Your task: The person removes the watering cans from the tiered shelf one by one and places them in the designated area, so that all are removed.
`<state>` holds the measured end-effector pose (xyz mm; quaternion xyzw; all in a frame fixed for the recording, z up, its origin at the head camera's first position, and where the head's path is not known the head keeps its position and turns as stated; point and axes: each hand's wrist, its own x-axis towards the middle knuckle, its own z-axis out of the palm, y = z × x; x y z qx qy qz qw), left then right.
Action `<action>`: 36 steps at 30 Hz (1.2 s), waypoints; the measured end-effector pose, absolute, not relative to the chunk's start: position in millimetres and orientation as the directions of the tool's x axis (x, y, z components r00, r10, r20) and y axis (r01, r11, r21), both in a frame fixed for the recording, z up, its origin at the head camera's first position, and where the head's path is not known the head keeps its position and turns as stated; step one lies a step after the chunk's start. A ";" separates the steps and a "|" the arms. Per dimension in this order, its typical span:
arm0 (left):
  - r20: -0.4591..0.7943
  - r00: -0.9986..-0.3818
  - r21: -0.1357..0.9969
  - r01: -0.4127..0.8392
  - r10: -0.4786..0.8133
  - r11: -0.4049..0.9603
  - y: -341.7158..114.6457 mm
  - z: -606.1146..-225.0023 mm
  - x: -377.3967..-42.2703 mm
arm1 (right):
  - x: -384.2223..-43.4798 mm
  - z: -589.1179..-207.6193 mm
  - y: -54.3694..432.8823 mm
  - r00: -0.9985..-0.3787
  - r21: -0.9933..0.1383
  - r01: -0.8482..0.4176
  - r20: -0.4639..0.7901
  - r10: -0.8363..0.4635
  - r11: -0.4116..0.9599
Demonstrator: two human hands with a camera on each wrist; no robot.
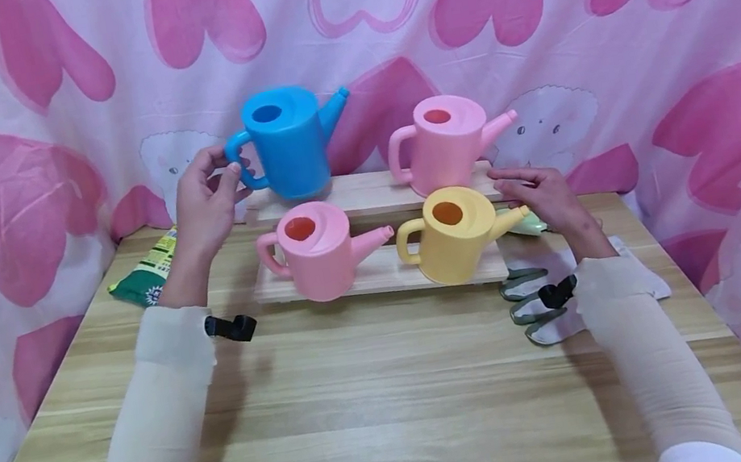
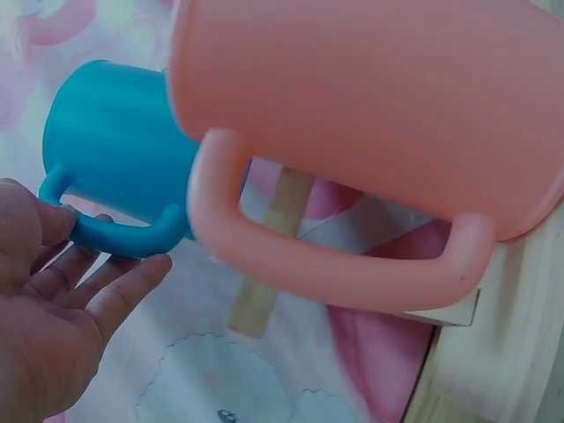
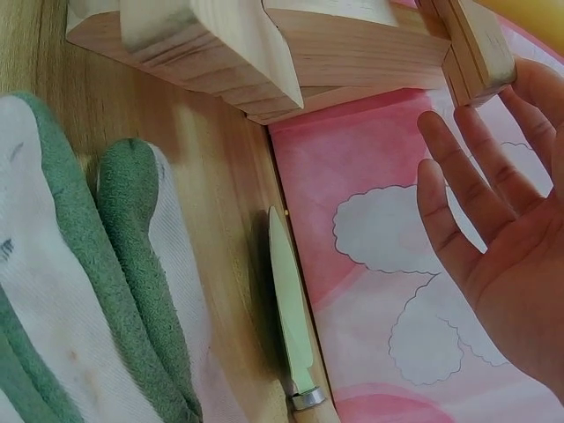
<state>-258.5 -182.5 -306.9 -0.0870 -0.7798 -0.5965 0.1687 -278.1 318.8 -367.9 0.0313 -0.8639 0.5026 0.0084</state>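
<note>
With thumb and fingers, my left hand (image 1: 206,197) holds the handle of a blue watering can (image 1: 290,146) at the back left of a two-step wooden stand (image 1: 364,191). Whether the can's base touches the upper board cannot be told. My right hand (image 1: 545,202) touches the right end of the upper board, its fingers fairly straight in the right wrist view. A pink watering can (image 1: 452,144) stands on the right of that board. On the lower step are another pink watering can (image 1: 319,256) and a yellow watering can (image 1: 456,241). All spouts point right.
A grey-green and white work glove (image 1: 552,307) lies under my right forearm. Behind it, near the table's back edge, lies a knife with a pale green blade (image 3: 291,300). A green and yellow packet (image 1: 146,277) lies left of the stand. A pink heart-patterned curtain (image 1: 376,42) hangs behind the table.
</note>
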 end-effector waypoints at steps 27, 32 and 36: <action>0.359 -0.902 0.909 0.280 -0.241 0.308 -254.3 -308.7 -219.1 | -276.9 -368.8 317.7 -0.999 -0.862 -0.053 0.043 -0.031 0.504; 0.340 -0.904 0.919 0.260 -0.261 0.298 -269.5 -317.4 -210.0 | -278.2 -369.5 317.3 -0.998 -0.864 -0.058 0.046 -0.035 0.500; 0.328 -0.910 0.919 0.245 -0.254 0.310 -276.2 -326.3 -204.8 | -279.0 -370.9 318.1 -0.998 -0.869 -0.063 0.051 -0.037 0.491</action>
